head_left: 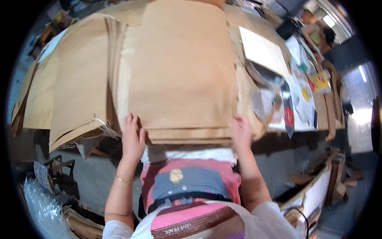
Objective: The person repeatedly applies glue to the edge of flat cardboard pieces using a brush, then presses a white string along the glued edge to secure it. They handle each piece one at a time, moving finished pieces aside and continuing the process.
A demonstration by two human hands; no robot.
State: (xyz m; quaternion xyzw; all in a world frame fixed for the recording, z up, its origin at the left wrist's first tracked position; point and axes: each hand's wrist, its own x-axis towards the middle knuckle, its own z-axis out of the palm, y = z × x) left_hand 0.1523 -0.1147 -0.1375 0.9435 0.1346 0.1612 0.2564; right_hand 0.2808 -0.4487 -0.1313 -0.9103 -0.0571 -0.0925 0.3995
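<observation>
A tall stack of large brown paper sheets, perhaps flat sacks, lies in front of me with its near edges slightly staggered. My left hand rests at the stack's near left corner, fingers stretched forward and thumb apart. At the near right corner, my right hand touches the side of the stack. Its fingers look bent but are blurred, so their grip is unclear. To the left stands a second brown stack, its near end drooping over the table edge, with loose white threads hanging from it.
Right of the stack are a white board, a clear plastic roll, red-handled scissors and a yellow packet. Bubble wrap sits low at left. Cardboard leans at lower right. Another person is at the far right.
</observation>
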